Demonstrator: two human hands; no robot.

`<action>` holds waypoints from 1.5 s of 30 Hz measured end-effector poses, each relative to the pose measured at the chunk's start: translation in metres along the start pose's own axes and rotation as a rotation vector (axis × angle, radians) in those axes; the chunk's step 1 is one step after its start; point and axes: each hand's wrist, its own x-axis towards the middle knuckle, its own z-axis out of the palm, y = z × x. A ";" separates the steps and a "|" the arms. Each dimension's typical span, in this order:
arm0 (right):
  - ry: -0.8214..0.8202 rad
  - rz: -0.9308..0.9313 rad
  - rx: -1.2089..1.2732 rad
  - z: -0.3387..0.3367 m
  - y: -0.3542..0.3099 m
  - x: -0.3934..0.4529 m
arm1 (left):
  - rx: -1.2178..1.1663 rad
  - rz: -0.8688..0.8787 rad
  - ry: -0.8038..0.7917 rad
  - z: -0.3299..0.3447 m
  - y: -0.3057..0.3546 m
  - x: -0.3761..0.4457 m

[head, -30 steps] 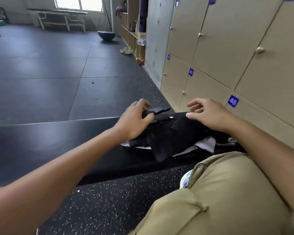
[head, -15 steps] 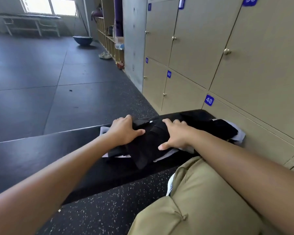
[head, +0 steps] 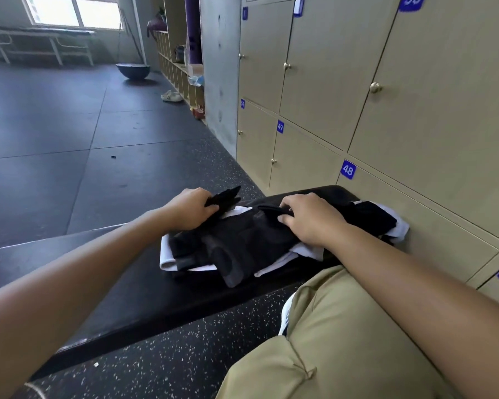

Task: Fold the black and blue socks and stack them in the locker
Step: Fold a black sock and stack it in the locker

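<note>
A pile of black socks point(head: 242, 243) mixed with white ones point(head: 398, 230) lies on a black bench point(head: 121, 289) beside the lockers. My left hand point(head: 189, 207) grips the raised end of one black sock point(head: 225, 197) at the pile's far left edge. On top of the pile, my right hand point(head: 308, 218) has its fingers curled on a black sock edge point(head: 268, 210). No blue sock is clearly visible.
Beige lockers point(head: 357, 116), all closed, line the wall to the right; number 48 point(head: 347, 169) is just behind the bench end. My knee in tan trousers point(head: 343, 341) is near the bench front. Dark gym floor point(head: 55, 133) stretches left, with shoes point(head: 172, 96) and a blue bowl point(head: 133, 71) far off.
My left hand has lifted the end of one black sock off the pile. My right hand slid back along the top and now pinches a sock edge. The view panned slightly.
</note>
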 end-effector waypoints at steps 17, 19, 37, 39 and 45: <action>0.505 0.082 0.463 -0.030 0.023 -0.005 | -0.368 -0.011 0.114 -0.064 0.027 -0.010; 0.538 0.096 0.533 -0.036 0.031 -0.008 | -0.418 0.020 0.094 -0.065 0.045 -0.012; 0.873 0.137 0.717 -0.118 0.143 -0.148 | -1.299 0.063 -0.424 -0.016 0.257 -0.030; 0.921 0.143 0.705 -0.122 0.150 -0.160 | -1.347 0.061 -0.500 -0.011 0.279 -0.032; 0.929 0.162 0.406 -0.119 0.169 -0.186 | -1.445 0.019 -0.746 0.004 0.332 -0.038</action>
